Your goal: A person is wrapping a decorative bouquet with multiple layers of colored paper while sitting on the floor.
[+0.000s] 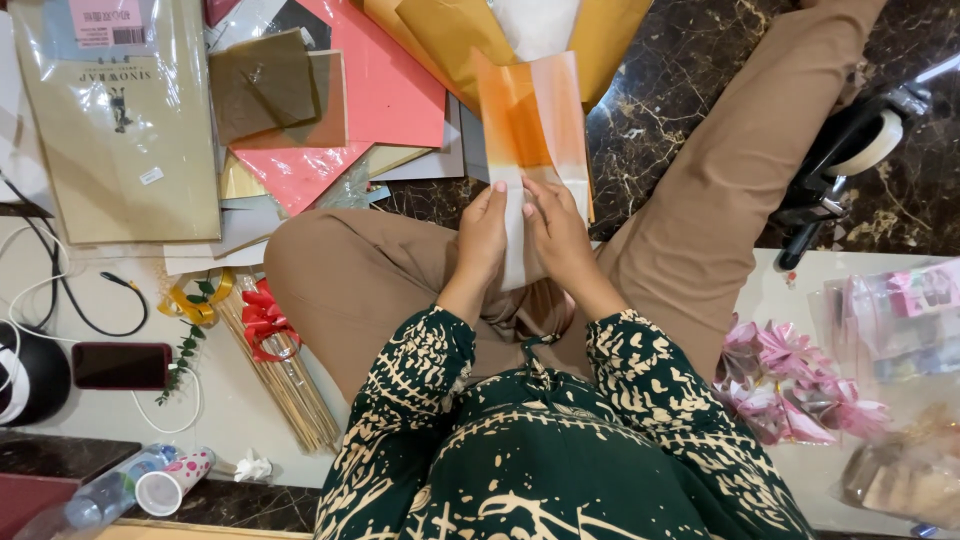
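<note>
Floor: dark marble floor (690,120) with gold veins under me; I sit on it with my legs in tan trousers, pale mats at the left and right edges.
Head view, thing in hand: orange-and-white wrapping sheet (530,125), a long folded strip that runs from my lap up toward the far edge of the floor.
Left hand: my left hand (482,240) is closed on the sheet's near left edge, thumb on top, fingers curled under.
Right hand: my right hand (560,235) lies flat on the white near end, fingertips pressing it down, touching the left hand.
Handling, as I judge it: light, thin and limp, probably a little slick; it will crease and could tear if pulled hard. Best taken by the long edges near the fold, with both hands, not by a single corner.
Far side: stack of pink and olive paper sheets (340,110) and a yellow wrap (440,40) beyond the strip.
Left side: bundle of thin wooden sticks (285,385), red ribbon bow (262,315), dark phone (120,365), a packet of paper (120,130).
Right side: pink folded paper flowers (800,385), tape dispenser (850,150).
</note>
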